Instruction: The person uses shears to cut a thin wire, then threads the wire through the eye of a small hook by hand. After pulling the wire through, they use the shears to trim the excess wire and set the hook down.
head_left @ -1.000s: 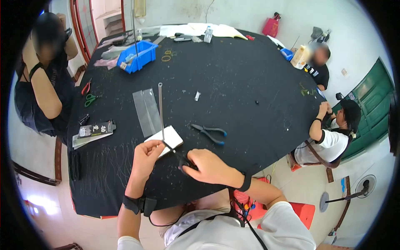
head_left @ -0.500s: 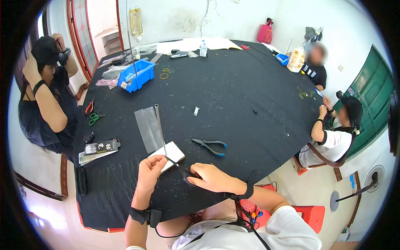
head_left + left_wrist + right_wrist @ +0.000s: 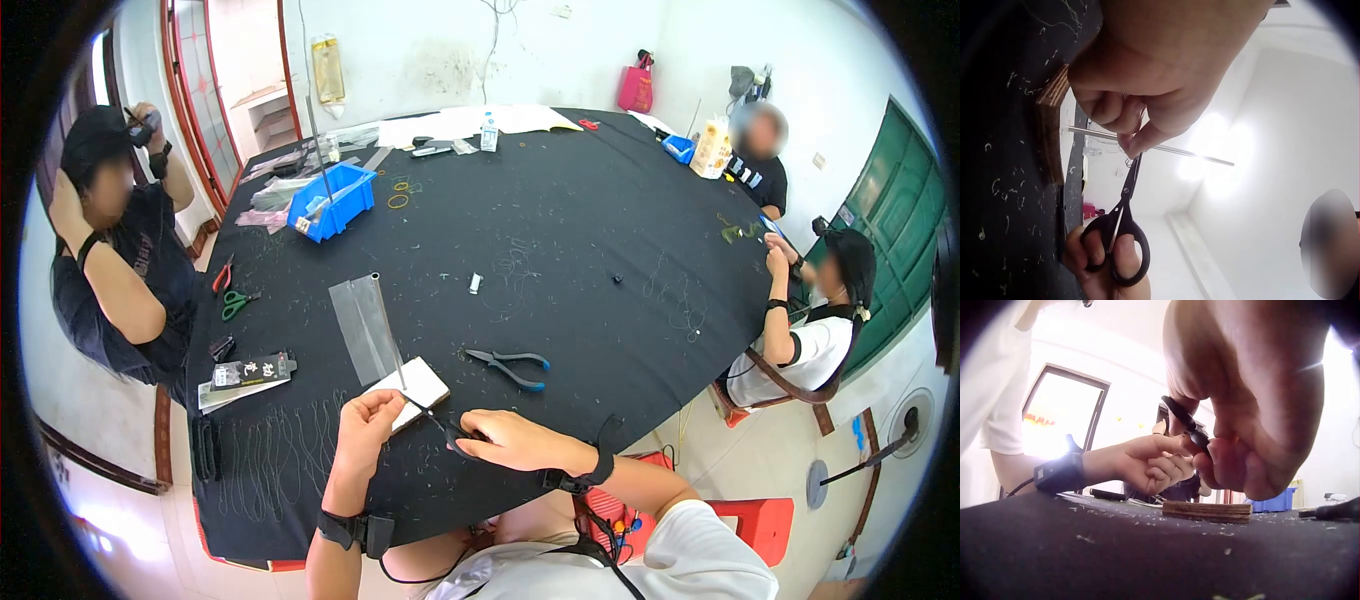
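Observation:
A metal rod (image 3: 388, 330) stands up from a white-topped wooden block (image 3: 430, 388) in front of me. My left hand (image 3: 364, 432) is beside the rod's lower part; its thumb and forefinger pinch a thin thread (image 3: 1129, 162), of which only a tiny loop shows. My right hand (image 3: 515, 440) grips black-handled scissors (image 3: 1125, 194), fingers through the handle loops. The scissor tips reach right up to the left fingertips, next to the rod, and the blades look nearly closed. In the right wrist view, the right hand's fingers hide most of the scissors.
Pliers (image 3: 496, 358) lie right of the block, a clear plastic bag (image 3: 352, 320) behind it. Several thin cords (image 3: 270, 450) are spread at the left. Green-handled scissors (image 3: 235, 303) and a blue bin (image 3: 345, 205) sit farther off. Other people sit around the black table (image 3: 560, 250).
The head view has tilted up, so the table sits lower in the picture. Both hands keep nearly the same place by the rod, the scissors still at the left fingertips.

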A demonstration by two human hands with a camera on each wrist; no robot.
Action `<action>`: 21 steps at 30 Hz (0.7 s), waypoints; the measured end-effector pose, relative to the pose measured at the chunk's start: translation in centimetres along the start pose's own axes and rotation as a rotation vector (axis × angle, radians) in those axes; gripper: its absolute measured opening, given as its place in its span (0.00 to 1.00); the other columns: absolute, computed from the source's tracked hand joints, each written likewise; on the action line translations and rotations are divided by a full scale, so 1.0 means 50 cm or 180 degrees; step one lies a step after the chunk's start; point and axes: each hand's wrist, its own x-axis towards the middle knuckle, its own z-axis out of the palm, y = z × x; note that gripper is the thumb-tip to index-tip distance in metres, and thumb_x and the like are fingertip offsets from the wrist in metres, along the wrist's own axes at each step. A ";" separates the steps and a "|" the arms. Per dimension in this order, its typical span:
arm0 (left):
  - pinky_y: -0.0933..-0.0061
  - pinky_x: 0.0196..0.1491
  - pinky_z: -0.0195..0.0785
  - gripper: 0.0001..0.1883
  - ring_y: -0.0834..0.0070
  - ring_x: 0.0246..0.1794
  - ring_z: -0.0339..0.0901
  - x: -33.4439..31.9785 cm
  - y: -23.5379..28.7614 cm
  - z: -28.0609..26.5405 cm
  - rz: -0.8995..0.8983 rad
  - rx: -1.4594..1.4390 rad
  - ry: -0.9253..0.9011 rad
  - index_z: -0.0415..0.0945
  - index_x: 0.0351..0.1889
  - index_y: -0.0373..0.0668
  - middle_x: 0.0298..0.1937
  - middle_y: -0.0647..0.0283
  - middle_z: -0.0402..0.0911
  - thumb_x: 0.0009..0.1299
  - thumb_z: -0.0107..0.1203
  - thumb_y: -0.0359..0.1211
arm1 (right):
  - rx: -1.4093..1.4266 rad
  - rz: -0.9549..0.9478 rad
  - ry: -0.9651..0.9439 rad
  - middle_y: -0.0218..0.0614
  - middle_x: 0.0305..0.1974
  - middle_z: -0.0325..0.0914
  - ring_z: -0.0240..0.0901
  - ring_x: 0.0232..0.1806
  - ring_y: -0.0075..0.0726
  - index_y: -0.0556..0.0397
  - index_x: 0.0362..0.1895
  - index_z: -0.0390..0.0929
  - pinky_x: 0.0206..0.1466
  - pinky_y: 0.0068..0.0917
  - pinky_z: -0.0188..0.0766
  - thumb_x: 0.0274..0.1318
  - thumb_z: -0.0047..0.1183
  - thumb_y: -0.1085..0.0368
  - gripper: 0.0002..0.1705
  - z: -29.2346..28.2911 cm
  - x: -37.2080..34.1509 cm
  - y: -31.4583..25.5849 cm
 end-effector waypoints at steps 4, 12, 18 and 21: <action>0.87 0.16 0.38 0.10 0.95 0.13 0.50 0.002 -0.004 -0.001 -0.0044 -0.0023 -0.0025 0.75 0.36 0.32 0.17 0.81 0.64 0.64 0.55 0.31 | 0.0085 0.0062 -0.0093 0.46 0.23 0.67 0.65 0.25 0.47 0.58 0.26 0.64 0.30 0.38 0.60 0.57 0.46 0.54 0.20 -0.008 -0.002 -0.003; 0.85 0.28 0.57 0.11 0.88 0.27 0.66 0.000 0.015 -0.010 0.0177 0.0533 0.0266 0.76 0.34 0.33 0.26 0.72 0.74 0.64 0.54 0.33 | 0.0280 0.0323 0.0381 0.44 0.26 0.70 0.68 0.27 0.36 0.61 0.27 0.70 0.31 0.31 0.65 0.53 0.50 0.63 0.12 -0.007 -0.001 0.003; 0.89 0.18 0.39 0.10 0.95 0.15 0.51 0.005 0.011 -0.014 0.0233 -0.0120 0.0223 0.76 0.37 0.35 0.21 0.79 0.67 0.64 0.55 0.34 | 0.0056 0.0327 0.0847 0.38 0.24 0.65 0.62 0.22 0.34 0.62 0.25 0.71 0.26 0.27 0.58 0.51 0.54 0.63 0.13 0.001 -0.010 0.017; 0.88 0.17 0.37 0.10 0.95 0.15 0.49 0.005 0.012 -0.013 0.0200 -0.0098 0.0310 0.76 0.37 0.36 0.19 0.80 0.65 0.64 0.55 0.33 | -0.0506 0.0264 0.1408 0.40 0.23 0.66 0.64 0.24 0.39 0.61 0.22 0.74 0.27 0.30 0.61 0.47 0.56 0.62 0.13 -0.001 -0.010 0.004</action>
